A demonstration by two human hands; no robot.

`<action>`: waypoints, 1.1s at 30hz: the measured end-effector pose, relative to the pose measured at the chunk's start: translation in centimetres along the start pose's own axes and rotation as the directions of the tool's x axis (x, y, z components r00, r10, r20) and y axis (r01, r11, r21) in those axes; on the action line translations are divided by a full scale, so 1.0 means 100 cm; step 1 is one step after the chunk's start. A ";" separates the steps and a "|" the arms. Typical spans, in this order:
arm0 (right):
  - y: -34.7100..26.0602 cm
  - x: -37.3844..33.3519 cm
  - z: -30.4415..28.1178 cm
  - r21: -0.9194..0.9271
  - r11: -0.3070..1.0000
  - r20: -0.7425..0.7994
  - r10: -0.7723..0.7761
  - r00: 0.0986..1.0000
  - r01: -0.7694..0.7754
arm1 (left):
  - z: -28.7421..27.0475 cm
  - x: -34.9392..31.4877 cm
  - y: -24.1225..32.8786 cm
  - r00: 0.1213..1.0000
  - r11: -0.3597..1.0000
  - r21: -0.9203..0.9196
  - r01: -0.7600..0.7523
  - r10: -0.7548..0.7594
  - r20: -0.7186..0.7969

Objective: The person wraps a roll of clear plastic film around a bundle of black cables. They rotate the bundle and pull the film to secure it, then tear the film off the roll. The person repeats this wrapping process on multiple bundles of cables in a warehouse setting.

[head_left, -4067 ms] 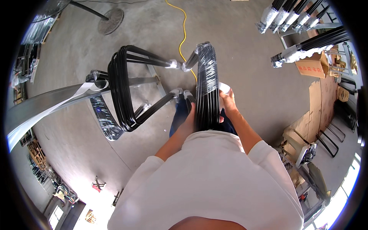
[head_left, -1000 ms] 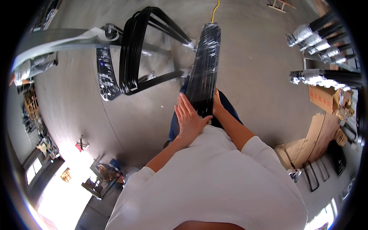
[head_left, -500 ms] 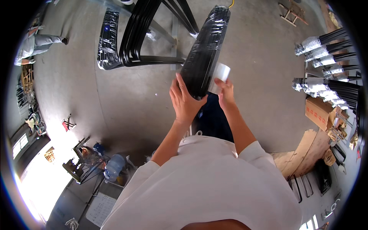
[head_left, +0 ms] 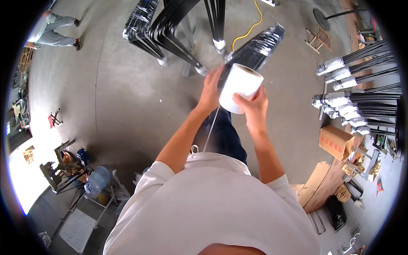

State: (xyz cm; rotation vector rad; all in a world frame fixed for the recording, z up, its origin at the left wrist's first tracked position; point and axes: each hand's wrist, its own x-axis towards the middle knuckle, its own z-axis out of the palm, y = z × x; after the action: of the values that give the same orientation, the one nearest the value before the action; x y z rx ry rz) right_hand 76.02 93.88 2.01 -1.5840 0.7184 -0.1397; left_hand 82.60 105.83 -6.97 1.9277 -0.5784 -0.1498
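Film roll (head_left: 241, 89) has swung from the 3 o'clock side of the black tube bundle (head_left: 260, 47) to before its near end; bundle points toward 1 o'clock. Fingers of right hand (head_left: 256, 109) hold roll; left hand (head_left: 209, 92) blurred, grip can't tell. Probably mid-wrap; next pass calls for taut film

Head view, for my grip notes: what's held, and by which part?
The right hand holds the roll by its lower right side; for the left hand, I can't tell.
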 end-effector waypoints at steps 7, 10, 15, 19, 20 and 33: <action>0.006 0.003 0.014 -0.192 0.969 -0.103 0.140 0.985 -0.157 | -0.054 0.002 0.019 0.711 0.768 -0.429 0.475 -0.049 0.701; -0.004 0.020 0.009 -0.026 0.982 -0.008 0.184 0.983 -0.185 | -0.042 0.004 0.026 0.787 0.862 -0.304 0.405 -0.160 0.596; -0.026 0.042 0.005 0.018 0.955 0.160 0.289 0.944 -0.296 | -0.022 -0.009 0.033 0.954 0.957 -0.169 0.236 -0.196 0.227; -0.038 0.068 0.007 0.036 0.897 0.309 0.408 0.859 -0.440 | -0.040 0.011 0.033 0.907 0.973 0.042 0.227 -0.227 0.355; -0.043 0.070 0.007 0.019 0.889 0.329 0.427 0.842 -0.458 | -0.038 0.013 0.025 0.937 0.982 0.055 0.180 -0.188 0.296; -0.054 0.096 -0.015 -0.093 0.761 0.554 0.576 0.602 -0.642 | -0.002 0.010 0.000 0.941 0.928 -0.287 0.239 -0.293 -0.166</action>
State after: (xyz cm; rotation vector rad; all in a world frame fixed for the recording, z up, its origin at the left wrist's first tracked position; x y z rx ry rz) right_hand 84.86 87.52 4.16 -1.0890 0.7274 0.7641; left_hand 83.57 105.49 -6.74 1.7267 -0.1439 -0.1875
